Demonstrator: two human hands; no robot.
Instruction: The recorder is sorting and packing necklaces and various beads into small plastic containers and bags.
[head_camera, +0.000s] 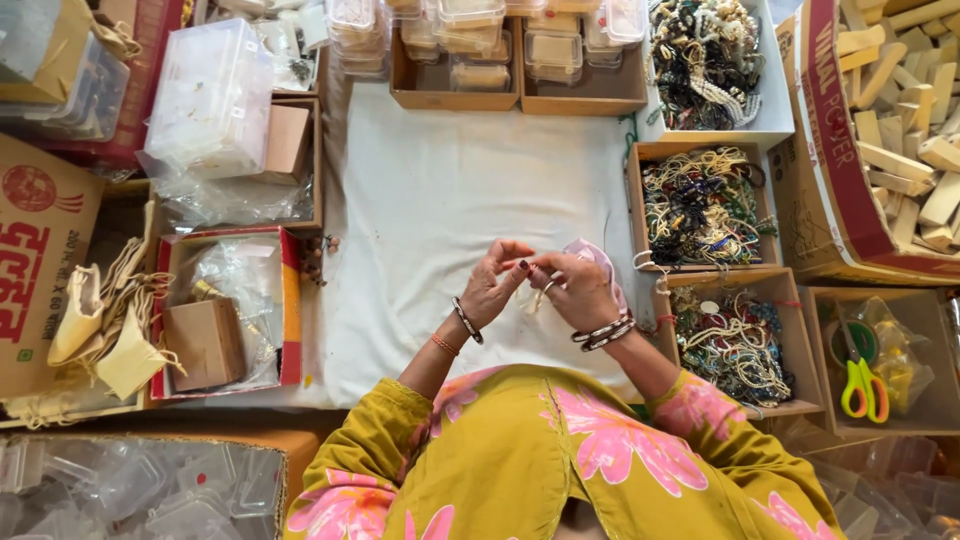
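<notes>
The left hand (492, 283) and the right hand (578, 288) met fingertip to fingertip over a white cloth (440, 200), both pinched closed on a small pale item (537, 297) held between them; what it was could not be told at this size. A pink pouch (600, 262) showed just behind the right hand, touching it. The work looked to be partway: boxes of beaded bracelets (705, 208) stood heaped at the person's right, with another full box (730, 345) nearer, while stacks of clear plastic containers (470, 40) waited at the cloth's far edge. Cloth drawstring bags (105, 320) lay at the left. Green-and-yellow scissors (863, 388) rested untouched in a carton at the far right.
</notes>
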